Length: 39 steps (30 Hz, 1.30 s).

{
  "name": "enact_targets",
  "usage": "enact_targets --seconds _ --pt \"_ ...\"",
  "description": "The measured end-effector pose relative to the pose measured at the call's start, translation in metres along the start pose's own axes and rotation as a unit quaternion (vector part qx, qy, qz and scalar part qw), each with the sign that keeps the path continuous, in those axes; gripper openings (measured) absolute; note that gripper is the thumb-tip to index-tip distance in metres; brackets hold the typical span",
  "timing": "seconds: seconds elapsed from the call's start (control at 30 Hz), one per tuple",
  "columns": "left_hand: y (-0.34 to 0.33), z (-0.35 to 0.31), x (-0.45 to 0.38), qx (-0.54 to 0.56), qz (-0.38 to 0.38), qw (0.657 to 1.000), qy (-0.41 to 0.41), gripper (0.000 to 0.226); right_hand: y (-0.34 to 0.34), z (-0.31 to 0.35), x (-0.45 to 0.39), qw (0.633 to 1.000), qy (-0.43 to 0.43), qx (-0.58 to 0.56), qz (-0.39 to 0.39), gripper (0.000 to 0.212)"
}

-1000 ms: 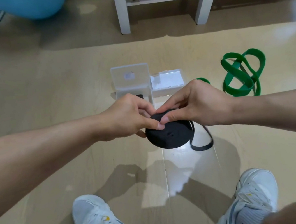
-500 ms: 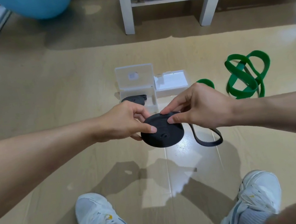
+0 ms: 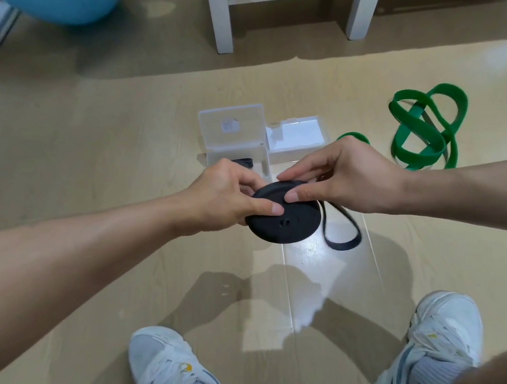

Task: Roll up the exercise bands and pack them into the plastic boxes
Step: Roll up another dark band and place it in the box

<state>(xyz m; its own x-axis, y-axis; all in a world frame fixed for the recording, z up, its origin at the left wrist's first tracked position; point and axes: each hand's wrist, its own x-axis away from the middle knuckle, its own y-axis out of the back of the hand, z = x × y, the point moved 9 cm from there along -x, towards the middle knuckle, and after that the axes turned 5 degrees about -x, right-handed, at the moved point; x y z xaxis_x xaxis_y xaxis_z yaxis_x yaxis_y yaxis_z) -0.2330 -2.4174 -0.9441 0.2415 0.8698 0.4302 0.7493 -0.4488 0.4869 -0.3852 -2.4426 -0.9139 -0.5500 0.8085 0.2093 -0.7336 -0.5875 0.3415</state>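
Both hands are pinching the nearly wound black exercise band (image 3: pixel 285 220) above the floor, left hand (image 3: pixel 224 199) and right hand (image 3: pixel 343 176) curled around its rim, and winding in the hanging tail (image 3: pixel 341 231) calls for steady, even tension before boxing it in the open plastic box (image 3: pixel 234 142).

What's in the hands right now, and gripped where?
Both hands hold the black band roll: left hand and right hand pinch its upper rim, thumbs on the flat face. Its loose tail hangs free.
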Motion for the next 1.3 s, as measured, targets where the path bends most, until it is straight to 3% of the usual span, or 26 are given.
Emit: enact_targets --seconds 0.17,0.4,0.6,1.03,1.1,1.23,1.3 --pt "0.002 0.000 0.000 -0.039 -0.029 0.999 -0.023 0.015 0.003 0.000 -0.003 0.998 0.011 0.052 -0.016 0.024" --pt "-0.013 -0.012 -0.001 -0.086 0.011 0.995 -0.047 0.016 -0.010 0.005 0.004 0.994 0.029 0.103 0.019 0.020" --pt "0.002 -0.005 -0.003 -0.039 -0.013 0.999 -0.021 0.014 0.000 0.019 0.002 0.986 0.071 0.152 0.019 0.020" --pt "0.005 0.011 0.010 0.090 -0.008 0.996 0.008 0.013 0.013 -0.005 0.002 0.999 0.001 0.038 -0.034 0.024" --pt "0.001 0.006 0.008 0.040 -0.002 0.999 0.000 0.017 0.012 -0.002 0.002 0.998 -0.009 0.056 -0.029 0.022" --pt "-0.006 -0.017 0.002 -0.223 -0.016 0.974 -0.045 0.031 -0.005 0.012 0.002 0.993 0.013 0.119 0.012 0.016" --pt "-0.012 -0.021 0.000 -0.217 -0.010 0.975 -0.056 0.030 -0.011 0.016 0.002 0.992 0.020 0.124 0.020 0.014"
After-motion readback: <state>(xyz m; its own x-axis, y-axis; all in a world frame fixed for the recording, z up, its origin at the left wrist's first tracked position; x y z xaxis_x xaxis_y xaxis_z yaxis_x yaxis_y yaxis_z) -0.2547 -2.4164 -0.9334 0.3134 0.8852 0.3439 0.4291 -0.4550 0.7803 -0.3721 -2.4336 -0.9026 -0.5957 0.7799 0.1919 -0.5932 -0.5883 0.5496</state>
